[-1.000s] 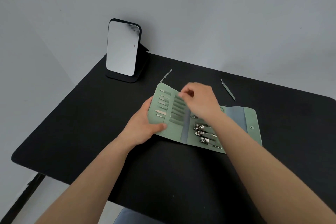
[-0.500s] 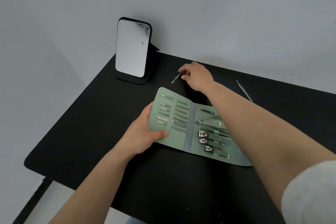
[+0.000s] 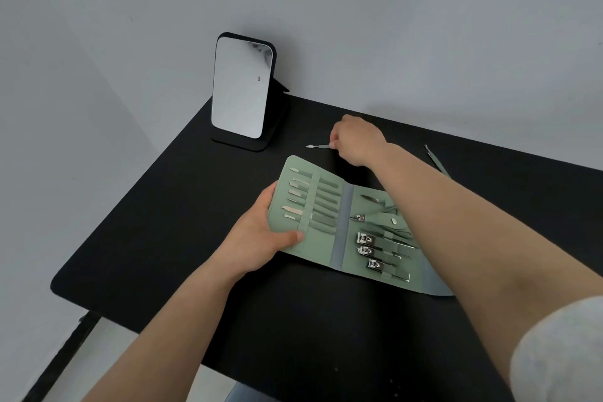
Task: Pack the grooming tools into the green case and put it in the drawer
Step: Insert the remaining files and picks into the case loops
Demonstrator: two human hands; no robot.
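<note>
The green case lies unfolded on the black table, with several slim tools in loops on its left panel and three nail clippers on its right panel. My left hand grips the case's left edge, thumb on top. Behind the case, my right hand pinches the end of a thin green-handled tool, whose tip points left just above the table. Another slim tool, the tweezers, lies at the back right, partly hidden by my right forearm.
A standing mirror on a black base is at the table's back left, close to the wall. The table's left and front edges are near. No drawer is in view.
My right hand left the case, reached back to the loose thin tool and now pinches it. My left hand kept its grip on the case.
</note>
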